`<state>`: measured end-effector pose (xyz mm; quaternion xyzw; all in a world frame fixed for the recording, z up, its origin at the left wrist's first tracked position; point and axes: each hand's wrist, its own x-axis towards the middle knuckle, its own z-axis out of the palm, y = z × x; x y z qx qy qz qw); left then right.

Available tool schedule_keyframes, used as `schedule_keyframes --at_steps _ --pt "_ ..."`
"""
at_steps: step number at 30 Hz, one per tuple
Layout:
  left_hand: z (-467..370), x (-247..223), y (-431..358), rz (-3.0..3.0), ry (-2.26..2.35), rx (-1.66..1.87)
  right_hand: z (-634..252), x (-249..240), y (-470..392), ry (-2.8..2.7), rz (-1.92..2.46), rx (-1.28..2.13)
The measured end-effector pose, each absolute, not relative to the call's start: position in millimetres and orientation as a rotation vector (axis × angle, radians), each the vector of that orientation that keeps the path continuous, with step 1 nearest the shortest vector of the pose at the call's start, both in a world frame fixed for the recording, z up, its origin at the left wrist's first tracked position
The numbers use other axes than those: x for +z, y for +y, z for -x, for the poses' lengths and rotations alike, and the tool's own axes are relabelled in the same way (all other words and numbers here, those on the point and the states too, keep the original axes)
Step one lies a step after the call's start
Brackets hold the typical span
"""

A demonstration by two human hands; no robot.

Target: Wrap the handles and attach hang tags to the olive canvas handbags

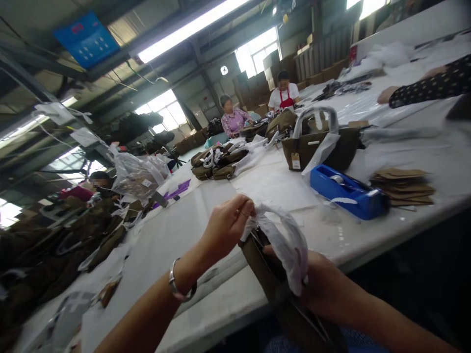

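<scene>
Across the white table (184, 235), its near edge running beneath your forearms, you have an olive-brown bag (270, 284), its looped handle (289, 245) wrapped in white material. The bag hangs below your left hand (230, 223), which pinches the wrapping at one handle end; your right hand (324, 284) grasps its side near the other. Both your forearms reach inward.

On the table (176, 245), the tape dispenser (346, 191) sits between the stack of pouches (403, 186) on its right and the pile of bags (219, 159) farther left, with the upright handbag (322, 147) just behind it.
</scene>
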<state>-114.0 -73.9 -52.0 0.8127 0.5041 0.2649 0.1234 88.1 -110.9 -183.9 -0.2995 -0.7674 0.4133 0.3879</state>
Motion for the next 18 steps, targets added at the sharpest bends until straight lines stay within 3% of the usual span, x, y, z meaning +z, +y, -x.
schedule_keyframes --at_steps 5,8,13,18 --pt "138 -69 -69 -1.992 1.450 0.693 -87 -188 -113 -1.903 0.820 1.072" --pt "145 -71 -79 -1.955 1.375 0.245 -86 -192 -111 -1.883 0.971 0.958" --pt "133 -94 -106 -2.453 1.409 -0.552 -84 -191 -108 -1.896 1.110 0.921" --pt "131 -118 -117 -2.725 1.101 -0.573 -78 -195 -105 -1.900 1.108 0.817"
